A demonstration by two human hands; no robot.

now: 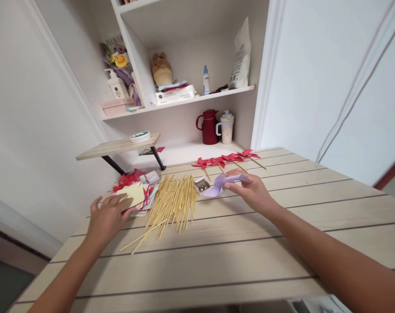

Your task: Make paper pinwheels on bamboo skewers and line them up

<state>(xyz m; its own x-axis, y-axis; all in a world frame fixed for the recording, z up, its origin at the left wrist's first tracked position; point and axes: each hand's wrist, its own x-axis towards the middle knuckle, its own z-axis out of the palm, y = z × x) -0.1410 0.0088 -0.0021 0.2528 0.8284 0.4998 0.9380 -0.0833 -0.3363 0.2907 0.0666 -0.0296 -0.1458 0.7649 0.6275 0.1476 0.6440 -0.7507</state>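
My right hand pinches a light purple paper pinwheel by one side, above the tabletop. Just behind and left of it stands a small open box of metal fasteners, too small to make out exactly. My left hand rests with its fingers apart on a pile of coloured paper pieces, touching the pale yellow sheet on top. Between my hands lies a loose heap of thin yellow sticks. Several red paper pinwheels on sticks lie in a row at the back.
Red paper pieces and a clear plastic bag sit behind the paper pile. A small raised wooden shelf stands at back left. A dark red jug and a speckled lidded cup stand in the cabinet.
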